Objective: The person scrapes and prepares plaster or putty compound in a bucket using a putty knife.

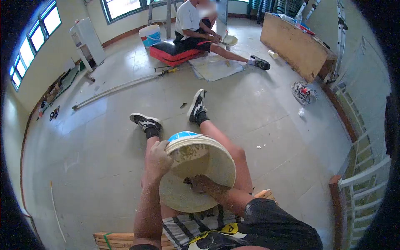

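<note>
A white bucket (pixel 228 160) is tilted between my legs, its opening turned towards me. Beige residue coats its inner wall, and a blue patch shows on its outside. At the upper left of the rim, my left hand (pixel 159 159) is closed round the edge. Inside the bucket is my right hand (pixel 200 183), its fingers closed on a small dark tool (pixel 187 181), most of which is hidden.
Ahead, a person (pixel 189 23) sits on a red and black cushion (pixel 171 52) beside another bucket (pixel 150 36). A long pole (pixel 116 88) lies on the floor. Wooden pieces (pixel 121 240) are below me, a white railing (pixel 366 175) at right.
</note>
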A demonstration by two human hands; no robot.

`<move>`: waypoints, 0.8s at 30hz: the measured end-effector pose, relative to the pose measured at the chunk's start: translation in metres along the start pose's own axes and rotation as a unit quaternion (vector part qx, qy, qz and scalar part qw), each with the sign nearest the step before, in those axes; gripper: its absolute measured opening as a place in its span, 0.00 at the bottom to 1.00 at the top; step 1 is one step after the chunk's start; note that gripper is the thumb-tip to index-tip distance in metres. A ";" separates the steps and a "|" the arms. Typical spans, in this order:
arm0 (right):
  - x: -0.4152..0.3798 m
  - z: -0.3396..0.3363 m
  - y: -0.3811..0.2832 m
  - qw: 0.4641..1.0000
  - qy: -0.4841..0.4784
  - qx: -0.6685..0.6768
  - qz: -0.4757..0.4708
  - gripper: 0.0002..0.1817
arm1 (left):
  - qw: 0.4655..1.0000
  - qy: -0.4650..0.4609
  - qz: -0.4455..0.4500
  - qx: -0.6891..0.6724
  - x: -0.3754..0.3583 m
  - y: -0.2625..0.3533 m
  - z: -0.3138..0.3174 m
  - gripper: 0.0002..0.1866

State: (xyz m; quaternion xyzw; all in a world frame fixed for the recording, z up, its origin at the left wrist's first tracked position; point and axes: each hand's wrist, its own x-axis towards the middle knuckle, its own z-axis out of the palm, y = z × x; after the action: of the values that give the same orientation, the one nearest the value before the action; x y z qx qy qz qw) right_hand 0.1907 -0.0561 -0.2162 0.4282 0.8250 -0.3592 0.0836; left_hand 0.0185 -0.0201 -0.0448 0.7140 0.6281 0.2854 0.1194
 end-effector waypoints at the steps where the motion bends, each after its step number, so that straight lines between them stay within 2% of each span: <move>1: -0.001 -0.008 -0.002 0.999 -0.024 -0.027 -0.013 0.20 | 1.000 0.002 0.000 -0.001 0.000 -0.004 0.001 0.16; 3: 0.000 -0.009 0.004 0.997 -0.048 -0.056 -0.026 0.21 | 1.000 -0.004 -0.018 0.003 0.001 -0.012 0.002 0.16; 4: 0.000 -0.006 0.012 0.994 -0.054 0.093 -0.034 0.21 | 1.000 -0.002 -0.018 0.002 0.000 -0.014 0.003 0.16; 6: -0.003 -0.002 0.013 0.968 -0.063 0.241 -0.039 0.21 | 0.999 -0.004 -0.032 -0.006 -0.004 -0.010 -0.001 0.16; 10: -0.007 -0.005 -0.004 0.996 -0.040 0.074 -0.001 0.21 | 0.999 0.013 -0.021 -0.022 -0.010 -0.014 0.002 0.17; 12: 0.002 0.002 0.001 0.999 -0.031 0.025 0.009 0.21 | 0.998 -0.021 -0.052 -0.004 -0.009 -0.008 -0.005 0.18; 14: 0.011 0.020 0.008 0.999 0.027 -0.032 -0.017 0.22 | 0.999 -0.008 -0.039 -0.025 -0.008 -0.011 -0.004 0.18; 17: 0.014 0.023 0.009 0.999 0.031 0.026 0.015 0.22 | 0.999 -0.007 -0.036 -0.034 -0.010 -0.010 -0.007 0.18; 20: 0.006 0.008 0.005 0.998 -0.018 -0.056 -0.030 0.17 | 0.999 0.001 -0.045 -0.025 -0.007 -0.016 -0.005 0.18; 24: 0.011 0.009 0.005 1.000 -0.002 0.009 -0.020 0.21 | 0.997 0.008 -0.069 -0.033 -0.008 -0.022 -0.006 0.18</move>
State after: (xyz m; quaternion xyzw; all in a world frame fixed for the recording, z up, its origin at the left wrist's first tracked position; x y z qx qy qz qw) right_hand 0.1859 -0.0528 -0.2299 0.4118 0.8300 -0.3687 0.0739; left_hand -0.0035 -0.0245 -0.0537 0.6625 0.6670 0.3029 0.1567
